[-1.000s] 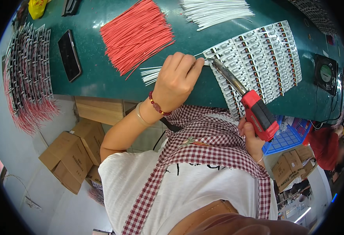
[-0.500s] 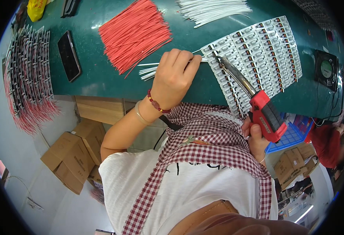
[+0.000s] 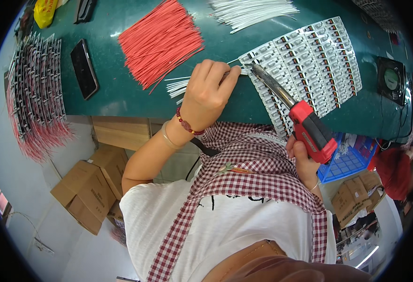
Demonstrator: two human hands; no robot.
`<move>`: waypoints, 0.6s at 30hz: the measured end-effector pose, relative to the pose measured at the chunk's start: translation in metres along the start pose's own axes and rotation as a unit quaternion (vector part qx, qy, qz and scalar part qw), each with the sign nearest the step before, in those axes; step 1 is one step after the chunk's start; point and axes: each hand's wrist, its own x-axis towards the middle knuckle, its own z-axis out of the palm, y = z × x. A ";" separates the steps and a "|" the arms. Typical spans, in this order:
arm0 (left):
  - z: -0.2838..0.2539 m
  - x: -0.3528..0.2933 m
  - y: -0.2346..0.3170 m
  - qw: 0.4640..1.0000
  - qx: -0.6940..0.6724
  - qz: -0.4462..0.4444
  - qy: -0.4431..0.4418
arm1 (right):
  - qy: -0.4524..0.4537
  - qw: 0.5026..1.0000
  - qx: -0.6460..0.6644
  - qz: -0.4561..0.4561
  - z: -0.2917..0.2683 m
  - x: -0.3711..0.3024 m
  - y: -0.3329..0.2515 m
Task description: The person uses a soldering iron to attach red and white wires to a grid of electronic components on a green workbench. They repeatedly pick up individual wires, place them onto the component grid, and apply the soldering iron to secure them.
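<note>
My left hand (image 3: 209, 89) is closed in a pinch on several thin white wires (image 3: 177, 86), whose loose ends stick out to its left. The pinched ends reach the upper left edge of a panel of small white circuit boards (image 3: 305, 61), set with rows of small dark and orange parts. In my right hand (image 3: 304, 160) is a red and black soldering gun (image 3: 312, 130), gripped by its handle. Its metal barrel slants up and left over the panel, and the tip is at the panel's left edge, close to my left fingertips. Whether the tip touches a wire, I cannot tell.
Red wires (image 3: 159, 42) lie in a pile on the green table (image 3: 108, 94), with white wires (image 3: 253, 11) behind. A phone (image 3: 84, 69) and wired boards (image 3: 35, 89) are at the left. A small black fan-like device (image 3: 391, 80) stands right; a blue basket (image 3: 345, 162) sits below the edge.
The soldering gun and my right hand have shifted a little left, bringing the tip nearer my left fingertips. My left hand has barely moved and still pinches the white wires.
</note>
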 end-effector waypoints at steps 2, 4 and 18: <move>0.001 0.000 0.001 1.000 0.002 0.002 0.003 | -0.004 0.999 -0.045 -0.012 -0.002 -0.002 0.013; 0.001 0.001 0.000 1.000 0.007 0.006 0.008 | -0.007 0.996 -0.083 -0.030 -0.004 -0.001 0.017; 0.001 0.001 0.000 1.000 0.006 0.003 -0.001 | -0.014 0.995 -0.093 -0.040 -0.005 0.002 0.012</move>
